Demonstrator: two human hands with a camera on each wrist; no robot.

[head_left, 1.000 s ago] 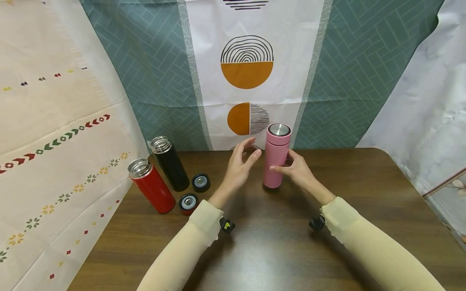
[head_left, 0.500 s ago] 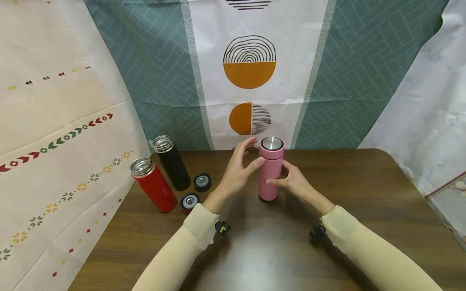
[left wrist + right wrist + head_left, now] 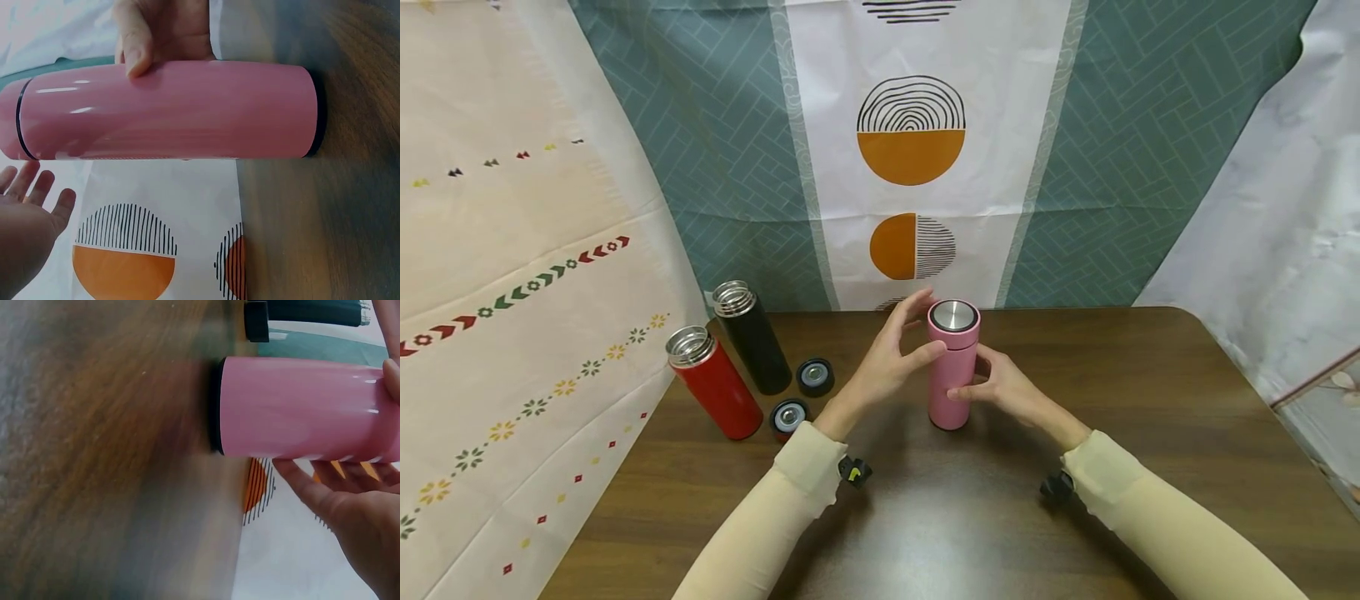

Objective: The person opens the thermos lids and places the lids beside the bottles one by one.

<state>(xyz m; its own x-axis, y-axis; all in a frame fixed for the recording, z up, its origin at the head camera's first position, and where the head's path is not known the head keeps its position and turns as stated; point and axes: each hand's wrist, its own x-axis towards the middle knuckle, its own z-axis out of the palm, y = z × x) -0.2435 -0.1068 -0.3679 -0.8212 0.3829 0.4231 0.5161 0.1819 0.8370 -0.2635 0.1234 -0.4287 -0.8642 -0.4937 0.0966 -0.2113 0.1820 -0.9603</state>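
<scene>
A pink thermos (image 3: 950, 375) with a steel-topped pink lid (image 3: 954, 317) stands upright near the middle of the table. Low on its right side, my right hand (image 3: 1011, 392) grips the body between thumb and fingers. My left hand (image 3: 883, 362) is beside the lid on the left, thumb in front and fingers spread behind. Its fingertips are right at the lid's edge in the left wrist view, straight rather than curled. Seen from the right wrist, the black base of the pink thermos (image 3: 294, 406) is close to the tabletop.
To the left stand a lidless red thermos (image 3: 718, 387) and a lidless black thermos (image 3: 756, 350). Beside them lie a black lid (image 3: 815, 377) and a red-sided lid (image 3: 789, 417), undersides up. A patterned curtain (image 3: 760, 167) hangs behind the wooden table (image 3: 1150, 417).
The right hand has brought the pink thermos nearer and slightly left, toward the left hand. The left hand has shifted slightly, and its thumb now overlaps the thermos near the lid.
</scene>
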